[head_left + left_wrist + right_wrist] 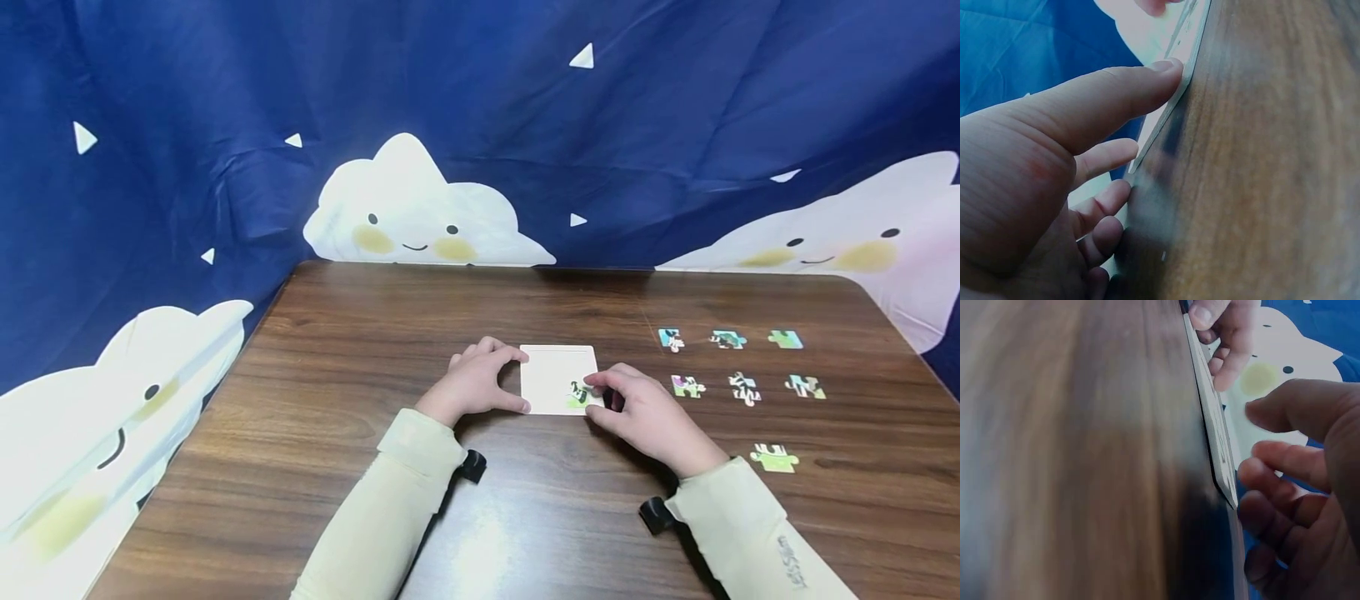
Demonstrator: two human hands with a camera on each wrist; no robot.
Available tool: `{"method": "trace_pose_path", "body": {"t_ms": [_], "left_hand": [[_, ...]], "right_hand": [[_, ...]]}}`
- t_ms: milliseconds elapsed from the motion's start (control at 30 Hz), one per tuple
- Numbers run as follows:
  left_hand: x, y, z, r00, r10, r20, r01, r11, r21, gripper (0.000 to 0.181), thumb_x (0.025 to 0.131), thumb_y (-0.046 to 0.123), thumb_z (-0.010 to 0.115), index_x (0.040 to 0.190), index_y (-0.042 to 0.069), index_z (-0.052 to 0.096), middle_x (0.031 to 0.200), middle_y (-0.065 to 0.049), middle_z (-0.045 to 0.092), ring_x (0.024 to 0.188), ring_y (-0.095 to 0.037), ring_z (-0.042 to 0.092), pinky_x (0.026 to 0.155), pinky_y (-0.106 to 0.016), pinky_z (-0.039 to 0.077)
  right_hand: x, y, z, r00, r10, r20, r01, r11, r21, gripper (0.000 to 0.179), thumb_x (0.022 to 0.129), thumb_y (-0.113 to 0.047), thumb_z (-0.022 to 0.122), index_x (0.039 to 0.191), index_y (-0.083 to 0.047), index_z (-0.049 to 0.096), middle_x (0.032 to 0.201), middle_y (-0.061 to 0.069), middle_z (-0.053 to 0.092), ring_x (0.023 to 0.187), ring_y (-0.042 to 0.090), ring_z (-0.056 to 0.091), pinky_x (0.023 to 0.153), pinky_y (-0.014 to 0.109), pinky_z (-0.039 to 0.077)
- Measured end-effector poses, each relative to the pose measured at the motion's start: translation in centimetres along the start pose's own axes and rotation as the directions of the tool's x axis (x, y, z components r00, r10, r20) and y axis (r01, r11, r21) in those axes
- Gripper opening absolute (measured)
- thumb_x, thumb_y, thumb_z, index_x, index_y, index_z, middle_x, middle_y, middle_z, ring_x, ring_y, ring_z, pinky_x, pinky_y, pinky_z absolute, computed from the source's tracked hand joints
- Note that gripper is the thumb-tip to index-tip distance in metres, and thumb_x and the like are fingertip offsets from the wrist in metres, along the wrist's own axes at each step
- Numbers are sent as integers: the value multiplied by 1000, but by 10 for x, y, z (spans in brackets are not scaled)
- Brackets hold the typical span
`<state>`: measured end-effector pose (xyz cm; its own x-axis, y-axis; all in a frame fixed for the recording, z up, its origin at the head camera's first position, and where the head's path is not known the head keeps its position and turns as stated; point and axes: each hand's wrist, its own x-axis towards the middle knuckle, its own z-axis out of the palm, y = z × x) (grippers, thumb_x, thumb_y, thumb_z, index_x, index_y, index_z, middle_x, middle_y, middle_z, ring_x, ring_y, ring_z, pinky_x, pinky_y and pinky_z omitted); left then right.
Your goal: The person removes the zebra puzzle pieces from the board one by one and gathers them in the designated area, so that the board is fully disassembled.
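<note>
A white square puzzle board (551, 379) lies on the table between the hands. My left hand (477, 382) holds its left side, thumb at the near corner and index finger toward the far one. In the left wrist view, the thumb (1147, 81) overlaps the board's edge. A puzzle piece with a black-and-white figure on green (577, 395) sits in the board's near right corner. Right beside that piece is my right hand (645, 412), its thumb and index finger apart. The right wrist view shows loosely bent right fingers (1272, 500) beside the board's edge.
Several loose puzzle pieces lie spread out on the right of the wooden table (337, 375). The nearest is a green-and-white piece (775, 458); a green-and-blue piece (785, 339) lies farther back. A blue curtain (480, 83) with clouds hangs behind the table.
</note>
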<state>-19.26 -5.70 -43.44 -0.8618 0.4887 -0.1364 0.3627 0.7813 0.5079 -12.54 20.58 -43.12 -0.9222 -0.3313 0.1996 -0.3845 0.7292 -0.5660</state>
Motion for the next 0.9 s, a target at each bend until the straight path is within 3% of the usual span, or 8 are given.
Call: {"method": "trace_pose_path", "body": {"t_ms": [200, 400, 900], "left_hand": [[0, 3, 0, 1000, 1, -2, -1, 1000, 6, 72, 75, 48, 85, 139, 31, 57, 138, -3, 48, 122, -26, 46, 98, -46, 31], [0, 4, -1, 1000, 4, 3, -4, 1000, -5, 72, 75, 47, 84, 139, 30, 57, 137, -3, 48, 122, -25, 45, 97, -45, 31], [0, 1, 0, 1000, 0, 3, 0, 1000, -3, 72, 76, 47, 84, 139, 30, 57, 136, -3, 47, 121, -25, 45, 97, -45, 30]], "right_hand": [[7, -4, 5, 998, 36, 58, -31, 997, -72, 28, 83, -18, 74, 108, -5, 72, 86, -2, 54, 78, 13, 50, 73, 34, 42], [12, -8, 5, 995, 61, 73, -53, 992, -119, 28, 81, -19, 75, 105, -5, 72, 82, -2, 51, 76, 15, 48, 71, 36, 41], [13, -6, 6, 987, 135, 92, -131, 990, -49, 27, 80, -23, 80, 99, -6, 69, 84, 1, 53, 76, 16, 49, 72, 36, 41]]}}
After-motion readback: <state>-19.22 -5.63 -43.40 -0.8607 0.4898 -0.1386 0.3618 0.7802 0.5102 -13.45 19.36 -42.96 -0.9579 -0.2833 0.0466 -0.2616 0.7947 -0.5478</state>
